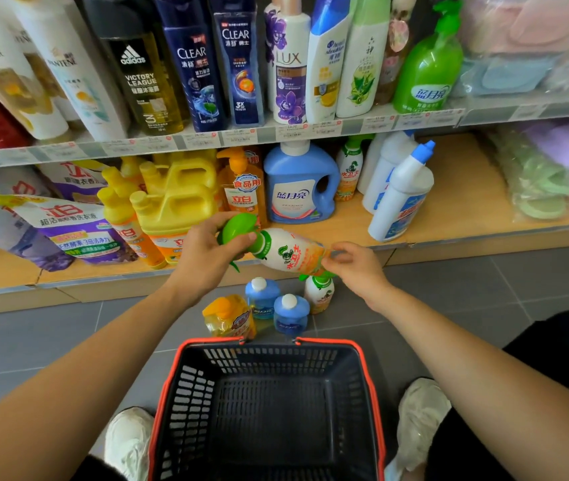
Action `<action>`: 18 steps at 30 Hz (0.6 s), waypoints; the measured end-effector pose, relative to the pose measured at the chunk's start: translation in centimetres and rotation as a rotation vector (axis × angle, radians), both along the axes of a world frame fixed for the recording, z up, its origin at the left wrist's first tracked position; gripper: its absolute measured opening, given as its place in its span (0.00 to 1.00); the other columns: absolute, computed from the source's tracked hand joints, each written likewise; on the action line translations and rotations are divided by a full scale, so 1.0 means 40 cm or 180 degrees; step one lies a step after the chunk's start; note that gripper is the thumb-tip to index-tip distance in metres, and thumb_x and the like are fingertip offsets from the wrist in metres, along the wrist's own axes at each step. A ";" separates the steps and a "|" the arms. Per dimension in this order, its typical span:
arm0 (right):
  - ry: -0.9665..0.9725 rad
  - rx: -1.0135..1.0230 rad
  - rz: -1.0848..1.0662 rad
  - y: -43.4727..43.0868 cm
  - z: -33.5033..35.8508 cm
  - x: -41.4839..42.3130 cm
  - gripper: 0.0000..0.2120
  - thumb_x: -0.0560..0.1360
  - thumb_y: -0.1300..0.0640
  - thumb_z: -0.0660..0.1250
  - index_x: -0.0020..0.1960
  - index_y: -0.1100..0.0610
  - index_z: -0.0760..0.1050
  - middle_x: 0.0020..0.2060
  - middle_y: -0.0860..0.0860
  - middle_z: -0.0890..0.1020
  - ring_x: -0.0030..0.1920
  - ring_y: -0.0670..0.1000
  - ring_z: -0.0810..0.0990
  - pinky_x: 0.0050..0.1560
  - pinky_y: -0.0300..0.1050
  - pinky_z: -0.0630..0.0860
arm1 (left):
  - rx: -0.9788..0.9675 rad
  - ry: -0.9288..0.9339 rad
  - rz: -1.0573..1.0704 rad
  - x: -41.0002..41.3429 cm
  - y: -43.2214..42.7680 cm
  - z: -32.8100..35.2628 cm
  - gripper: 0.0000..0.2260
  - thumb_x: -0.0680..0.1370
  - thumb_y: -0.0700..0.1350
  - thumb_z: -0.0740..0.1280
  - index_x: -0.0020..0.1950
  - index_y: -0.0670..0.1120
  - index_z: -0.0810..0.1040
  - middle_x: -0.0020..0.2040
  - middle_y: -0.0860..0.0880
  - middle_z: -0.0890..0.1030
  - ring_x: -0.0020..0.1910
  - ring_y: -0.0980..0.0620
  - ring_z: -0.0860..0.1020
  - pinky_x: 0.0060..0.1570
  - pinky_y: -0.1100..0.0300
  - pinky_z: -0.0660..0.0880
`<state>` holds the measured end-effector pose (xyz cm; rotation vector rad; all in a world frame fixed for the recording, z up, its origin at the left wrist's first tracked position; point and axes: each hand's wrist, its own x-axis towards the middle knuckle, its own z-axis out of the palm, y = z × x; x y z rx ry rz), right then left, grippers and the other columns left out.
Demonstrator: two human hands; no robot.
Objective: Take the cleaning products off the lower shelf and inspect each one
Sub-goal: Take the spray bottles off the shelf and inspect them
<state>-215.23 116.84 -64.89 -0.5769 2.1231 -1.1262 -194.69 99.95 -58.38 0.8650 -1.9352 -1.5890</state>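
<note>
The head view shows a person crouched before the lower shelf (pixel 460 189), both hands raised in front of it. They hold a white and orange spray bottle (pixel 286 253) on its side, off the shelf and above the floor (pixel 33 341). The left hand (pixel 206 251) has its grip closed around the green trigger head. The right hand (pixel 356 269) pinches the bottle's base end with fingertips and thumb.

Directly below the held bottle, four products stand together on the grey floor tiles: a yellow pump bottle (pixel 229 317), two blue bottles with white caps (pixel 262 296), and a second green-topped sprayer (pixel 319 293). A dark shopping basket (pixel 370 383) with a red rim sits just in front of them, between the person's white shoes (pixel 127 442).

On the lower shelf are a blue detergent jug (pixel 298 189), white toilet-cleaner bottles (pixel 401 196) with blue caps, yellow jugs (pixel 175 206), an orange pump dispenser (pixel 245 189) and refill pouches (pixel 68 227).
</note>
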 end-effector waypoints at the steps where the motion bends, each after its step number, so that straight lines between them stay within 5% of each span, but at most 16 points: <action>1: 0.0437 0.0154 0.0262 -0.005 -0.019 -0.007 0.24 0.75 0.53 0.74 0.69 0.55 0.76 0.62 0.54 0.81 0.60 0.53 0.80 0.59 0.49 0.77 | -0.0109 -0.0054 0.0007 -0.003 -0.011 -0.002 0.11 0.77 0.43 0.74 0.58 0.52 0.81 0.48 0.55 0.84 0.48 0.50 0.84 0.48 0.54 0.84; 5: 0.1344 0.0618 0.1292 -0.021 -0.106 -0.024 0.31 0.76 0.55 0.73 0.76 0.52 0.68 0.74 0.54 0.70 0.74 0.58 0.67 0.73 0.53 0.65 | -0.0576 -0.0337 0.0120 -0.015 -0.054 -0.013 0.10 0.77 0.48 0.74 0.56 0.55 0.81 0.48 0.58 0.83 0.48 0.52 0.84 0.48 0.47 0.83; 9: 0.1400 0.1052 0.1587 -0.042 -0.165 -0.044 0.39 0.76 0.55 0.73 0.81 0.50 0.58 0.79 0.52 0.62 0.78 0.58 0.60 0.76 0.57 0.62 | -0.0917 -0.0570 0.0135 -0.043 -0.069 -0.033 0.10 0.76 0.51 0.75 0.54 0.61 0.79 0.48 0.59 0.82 0.49 0.53 0.83 0.49 0.46 0.83; 13: 0.1569 0.1236 0.1480 -0.057 -0.177 -0.070 0.31 0.76 0.56 0.73 0.77 0.50 0.67 0.67 0.56 0.72 0.67 0.61 0.70 0.68 0.54 0.69 | -0.1031 -0.0661 0.0028 -0.077 -0.078 -0.062 0.09 0.76 0.50 0.75 0.55 0.57 0.80 0.50 0.54 0.83 0.51 0.53 0.82 0.52 0.50 0.82; 18: 0.1358 0.1454 0.1383 -0.049 -0.149 -0.115 0.16 0.74 0.57 0.75 0.62 0.55 0.79 0.56 0.58 0.79 0.58 0.61 0.79 0.55 0.49 0.72 | -0.1362 -0.0845 -0.0398 -0.121 -0.071 -0.114 0.16 0.75 0.51 0.76 0.61 0.50 0.82 0.51 0.55 0.82 0.48 0.58 0.79 0.45 0.70 0.75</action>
